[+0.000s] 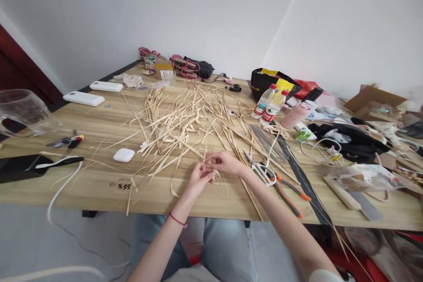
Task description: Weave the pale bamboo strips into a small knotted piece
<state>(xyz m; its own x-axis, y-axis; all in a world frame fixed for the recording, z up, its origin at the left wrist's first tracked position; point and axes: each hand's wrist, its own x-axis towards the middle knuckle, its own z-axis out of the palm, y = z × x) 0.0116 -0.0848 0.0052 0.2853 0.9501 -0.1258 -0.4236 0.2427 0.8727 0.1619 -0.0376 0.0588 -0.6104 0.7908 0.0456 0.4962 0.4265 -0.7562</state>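
Got left hand point(197, 177) and right hand point(225, 162) held together over the near part of the table point(99, 134), fingertips pinched on a thin pale strip point(218, 179) curled into a small loop just under the right one. Probably pinching up close with both for fine control of something so flimsy.

Got a messy pile of strips point(175, 119) spread just beyond the hands, likely for easy picking without much stretching. Also got scissors point(258, 170) and orange-handled pliers point(287, 199) just right of the hands, handles angled toward the near edge; seems handy for a quick right-side grab. White case point(124, 155) parked left of the hands, bottles point(272, 110) well beyond to the right, presumably clear of the loose ends.

Now for the annoying bits. Can't make out the exact grip, with bent fingers covering most of the strip. Impossible to say whether knotted or just bent in there. Hard to trace single strips in the pile, too. Also missing part of a clear jug point(29, 112), far left of the hands and cut off by the edge of view. Can't identify the stuff inside a clear plastic bag point(386, 177) well to the right, or properly read the upside-down scribble point(124, 186) left of the hands.
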